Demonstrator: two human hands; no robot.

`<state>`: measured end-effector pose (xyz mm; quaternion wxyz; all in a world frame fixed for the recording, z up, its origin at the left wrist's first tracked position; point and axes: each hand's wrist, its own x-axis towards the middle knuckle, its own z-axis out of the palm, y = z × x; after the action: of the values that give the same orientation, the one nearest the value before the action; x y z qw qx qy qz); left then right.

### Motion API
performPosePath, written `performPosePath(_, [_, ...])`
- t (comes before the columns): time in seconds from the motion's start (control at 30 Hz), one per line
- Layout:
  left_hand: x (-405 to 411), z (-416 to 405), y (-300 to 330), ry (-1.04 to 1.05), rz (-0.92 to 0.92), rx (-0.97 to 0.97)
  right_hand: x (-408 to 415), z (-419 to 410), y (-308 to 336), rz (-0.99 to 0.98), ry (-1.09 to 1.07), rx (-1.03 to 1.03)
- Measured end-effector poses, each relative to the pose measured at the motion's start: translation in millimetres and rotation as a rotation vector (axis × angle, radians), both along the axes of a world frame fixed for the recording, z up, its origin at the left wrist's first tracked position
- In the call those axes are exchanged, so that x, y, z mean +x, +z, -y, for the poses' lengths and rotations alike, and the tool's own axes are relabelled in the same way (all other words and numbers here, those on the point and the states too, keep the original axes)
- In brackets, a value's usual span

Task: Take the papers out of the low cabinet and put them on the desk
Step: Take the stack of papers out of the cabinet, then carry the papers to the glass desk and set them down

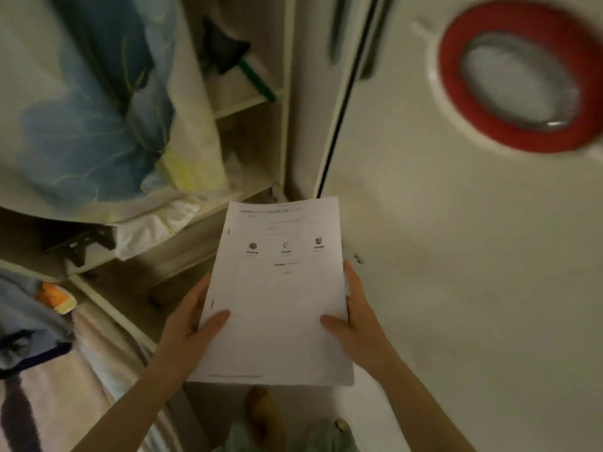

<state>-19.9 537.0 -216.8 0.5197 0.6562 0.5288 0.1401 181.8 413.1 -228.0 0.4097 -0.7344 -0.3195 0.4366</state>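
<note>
While the papers (277, 298) are being held up in the air in front of the person, both hands are gripping them. The left hand (187, 327) is grasping the left edge, its thumb lying on the top sheet, and the right hand (355, 324) is grasping the right edge in the same way. Open cabinet shelves (248, 102) are showing behind, to the left. A white surface (456, 288) with a red-rimmed round object (522, 76) is lying to the right.

White desk (456, 256), red-rimmed bowl (518, 76) on it
</note>
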Motion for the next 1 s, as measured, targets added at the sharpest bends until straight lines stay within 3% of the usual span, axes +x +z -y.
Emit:
performPosePath(0.27, [37, 120, 51, 0.02, 0.168, -0.317, 33, 150, 44, -0.037, -0.115, 0.239])
performPosePath(0.37, [42, 164, 55, -0.007, 0.212, -0.338, 38, 200, 50, -0.066, -0.12, 0.245])
performPosePath(0.67, [50, 311, 50, -0.174, 0.081, -0.44, 22, 382, 68, -0.104, -0.29, 0.223])
performPosePath(0.9, [96, 371, 67, -0.65, 0.106, -0.257, -27, 491, 83, -0.194, -0.774, 0.159])
performPosePath(1.0, [110, 395, 64, -0.805, 0.13, -0.293, -56, 524, 82, -0.16, -1.037, 0.115])
